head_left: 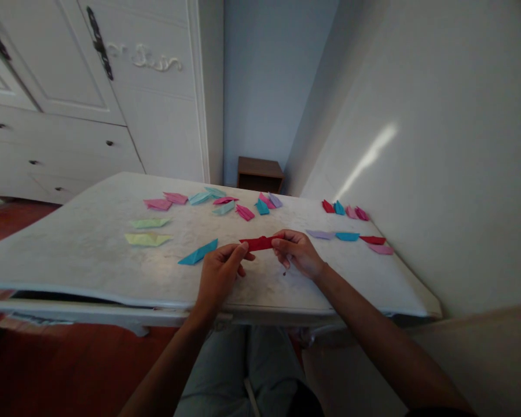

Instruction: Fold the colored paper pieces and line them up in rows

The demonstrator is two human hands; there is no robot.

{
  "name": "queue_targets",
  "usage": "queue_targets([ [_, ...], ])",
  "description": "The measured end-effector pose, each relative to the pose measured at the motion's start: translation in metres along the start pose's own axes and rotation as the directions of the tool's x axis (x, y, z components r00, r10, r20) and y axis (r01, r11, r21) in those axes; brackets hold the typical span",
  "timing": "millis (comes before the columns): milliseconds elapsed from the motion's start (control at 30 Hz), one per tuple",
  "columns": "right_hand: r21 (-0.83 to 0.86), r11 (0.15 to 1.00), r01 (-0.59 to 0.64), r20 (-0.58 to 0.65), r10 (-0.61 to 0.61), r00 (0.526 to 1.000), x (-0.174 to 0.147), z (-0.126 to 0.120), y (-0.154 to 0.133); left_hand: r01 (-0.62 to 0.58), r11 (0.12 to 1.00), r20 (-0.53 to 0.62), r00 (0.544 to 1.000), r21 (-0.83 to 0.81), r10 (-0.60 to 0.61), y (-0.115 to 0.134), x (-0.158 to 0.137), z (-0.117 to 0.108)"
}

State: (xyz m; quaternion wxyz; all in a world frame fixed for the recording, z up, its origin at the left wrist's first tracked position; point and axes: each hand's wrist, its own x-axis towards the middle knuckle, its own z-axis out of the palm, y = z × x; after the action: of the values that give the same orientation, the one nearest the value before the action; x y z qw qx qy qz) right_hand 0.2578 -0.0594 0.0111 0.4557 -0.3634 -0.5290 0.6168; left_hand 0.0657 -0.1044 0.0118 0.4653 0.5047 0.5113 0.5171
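A white wardrobe (165,116) stands beside a bluish wall (269,87)

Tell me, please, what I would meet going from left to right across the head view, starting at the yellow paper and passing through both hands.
Yellow paper → blue paper → left hand → held red paper → right hand → lilac paper → second blue paper → second red paper.
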Motion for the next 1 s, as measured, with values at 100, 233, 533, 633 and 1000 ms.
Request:
queue_targets([
  [100, 0.056, 0.998, 0.017, -0.058, -0.014, 0.998, -0.006, -0.003, -0.001, -0.025, 0.999, -0.012, 1.0, 0.039, 0.025, -0.002, -0.002, -0.002],
  [233, 0.083, 0.995, 0.045, -0.14, -0.033, 0.99, -0.02, -0.019, -0.001, -0.096, 0.983, 0.005, 0.995, 0.16, 0.096, -0.002, -0.008, -0.006],
  [533, -0.025, 1.0, 0.001, -0.395, -0.011, 0.918, -0.085, -0.101, -0.022, -0.116, 0.951, 0.043, 0.993, 0.286, 0.108, -0.005, -0.008, -0.009],
  [633, -0.07, 0.996, -0.058, -0.47, 0.018, 0.883, -0.109, -0.13, -0.032, -0.099, 0.947, 0.035, 0.995, 0.307, 0.093, -0.005, -0.008, -0.008],
  [1000, -0.326, 0.911, -0.254, -0.688, -0.044, 0.725, -0.112, -0.179, -0.036, -0.091, 0.928, 0.038, 0.996, 0.362, 0.083, -0.005, -0.008, -0.006],
])
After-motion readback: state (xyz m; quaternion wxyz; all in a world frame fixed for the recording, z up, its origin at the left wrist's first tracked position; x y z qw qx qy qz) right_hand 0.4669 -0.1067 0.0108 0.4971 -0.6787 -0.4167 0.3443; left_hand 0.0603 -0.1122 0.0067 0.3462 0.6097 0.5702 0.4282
